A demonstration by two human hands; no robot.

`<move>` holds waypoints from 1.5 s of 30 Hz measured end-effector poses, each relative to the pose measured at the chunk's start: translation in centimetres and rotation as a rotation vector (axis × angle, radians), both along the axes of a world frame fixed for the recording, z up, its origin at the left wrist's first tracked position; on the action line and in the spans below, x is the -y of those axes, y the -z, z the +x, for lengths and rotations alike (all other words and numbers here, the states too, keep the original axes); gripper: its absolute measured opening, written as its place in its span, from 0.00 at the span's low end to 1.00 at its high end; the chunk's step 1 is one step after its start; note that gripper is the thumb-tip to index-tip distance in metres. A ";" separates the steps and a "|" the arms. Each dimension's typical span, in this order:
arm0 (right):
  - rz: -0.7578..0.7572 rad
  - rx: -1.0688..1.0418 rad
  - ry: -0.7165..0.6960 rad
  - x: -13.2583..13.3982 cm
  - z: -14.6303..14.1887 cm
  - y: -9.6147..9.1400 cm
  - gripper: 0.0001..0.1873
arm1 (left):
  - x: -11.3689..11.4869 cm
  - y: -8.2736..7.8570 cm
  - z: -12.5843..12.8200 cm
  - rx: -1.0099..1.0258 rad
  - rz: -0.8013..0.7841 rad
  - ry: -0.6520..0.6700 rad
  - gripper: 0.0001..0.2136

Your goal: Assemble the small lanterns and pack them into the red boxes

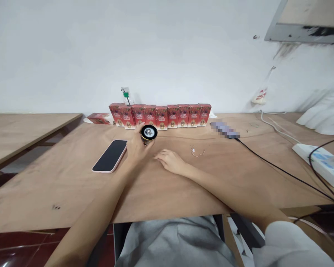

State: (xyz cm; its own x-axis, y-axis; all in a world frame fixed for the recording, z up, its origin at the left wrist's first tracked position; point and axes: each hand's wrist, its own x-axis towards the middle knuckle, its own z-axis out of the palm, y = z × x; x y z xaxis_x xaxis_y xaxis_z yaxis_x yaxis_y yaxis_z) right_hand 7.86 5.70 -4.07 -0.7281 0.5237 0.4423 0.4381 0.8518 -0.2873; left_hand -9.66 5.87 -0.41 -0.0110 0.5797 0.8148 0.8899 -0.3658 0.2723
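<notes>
My left hand (pixel 136 145) is closed around a small round item with a black base (pixel 149 132). The base is turned toward me and shows a pale disc with dark markings and a thin gold rim; the body behind it is mostly hidden. My right hand (pixel 169 161) rests on the wooden table (pixel 161 196) to the right of the item, fingers loosely extended and nothing visible in them. Just beyond both hands stands a row of several red printed boxes (pixel 161 118). Left of my left hand lies a phone with a pink case (pixel 110 156).
Another red box (pixel 100 118) lies on its side at the back left. A clear bottle with a green part (pixel 126 95) stands behind the row. A thin bent wire (pixel 197 152), a blurred device on a black cable (pixel 225 130) and a white power strip (pixel 320 163) are on the right.
</notes>
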 end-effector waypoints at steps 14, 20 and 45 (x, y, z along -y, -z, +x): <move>-0.338 -0.214 0.178 1.1 4.6 -0.7 0.13 | 0.8 0.0 1.6 -0.064 -0.136 0.195 0.26; -0.376 -0.255 0.129 1.2 4.5 -0.9 0.10 | 0.8 0.3 1.5 -0.092 -0.076 0.245 0.25; -0.335 -0.074 0.202 0.2 5.5 -1.6 0.05 | 0.7 0.3 1.4 -0.190 -0.040 0.244 0.20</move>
